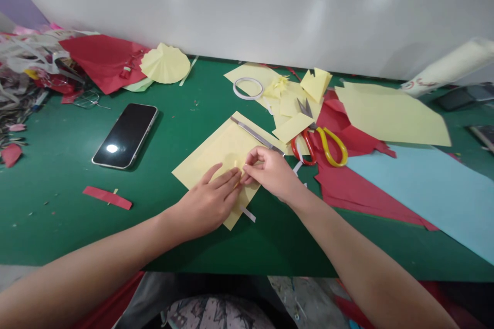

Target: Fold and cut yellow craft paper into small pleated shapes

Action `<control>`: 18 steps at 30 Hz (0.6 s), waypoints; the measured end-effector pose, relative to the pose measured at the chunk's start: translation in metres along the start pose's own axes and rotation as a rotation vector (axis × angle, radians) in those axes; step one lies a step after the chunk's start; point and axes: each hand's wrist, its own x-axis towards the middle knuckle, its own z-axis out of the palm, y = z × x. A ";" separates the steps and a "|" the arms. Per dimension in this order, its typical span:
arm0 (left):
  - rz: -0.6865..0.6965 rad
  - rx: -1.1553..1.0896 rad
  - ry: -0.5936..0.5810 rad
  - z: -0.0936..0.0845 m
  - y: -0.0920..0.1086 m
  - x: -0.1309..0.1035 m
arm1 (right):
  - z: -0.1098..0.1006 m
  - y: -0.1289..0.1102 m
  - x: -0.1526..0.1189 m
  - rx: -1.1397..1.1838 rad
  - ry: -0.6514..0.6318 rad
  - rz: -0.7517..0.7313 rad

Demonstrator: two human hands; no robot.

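A yellow sheet of paper lies at an angle on the green table. My left hand rests on it with the fingers stretched out flat. At its fingertips, my right hand is closed in a pinch; whatever sits between thumb and forefinger is too small to make out. Across the sheet's upper right side lies a slim silver metal tool. A short white strip sticks out past the sheet's lower right edge.
Scissors with red and yellow handles lie to the right, among yellow scraps and red paper. A roll of tape is behind. Blue paper spreads at right. On the left are a phone and a red strip.
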 end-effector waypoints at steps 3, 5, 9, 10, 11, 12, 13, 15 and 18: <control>0.009 0.033 -0.001 0.000 0.002 0.000 | 0.000 0.000 0.000 -0.023 0.006 0.001; 0.008 0.041 0.007 0.001 0.003 0.000 | -0.001 0.001 0.000 -0.051 -0.001 -0.012; -0.003 0.033 0.011 0.000 0.002 0.000 | -0.002 0.004 0.001 -0.062 -0.023 -0.029; -0.007 0.026 0.012 0.000 0.002 0.000 | -0.003 0.004 0.001 -0.055 -0.028 -0.026; -0.012 0.016 0.015 0.000 0.002 0.000 | -0.003 0.005 0.002 -0.044 -0.035 -0.022; -0.018 0.002 0.020 0.000 0.002 0.000 | -0.003 0.006 0.002 -0.033 -0.042 -0.020; -0.028 -0.013 0.025 0.000 0.001 0.000 | -0.004 0.006 0.003 -0.022 -0.047 -0.018; -0.053 -0.047 0.030 0.000 0.001 0.000 | -0.007 0.007 0.004 -0.013 -0.048 -0.014; -0.081 -0.083 0.037 0.001 0.000 0.001 | -0.013 0.007 0.004 -0.042 -0.056 -0.022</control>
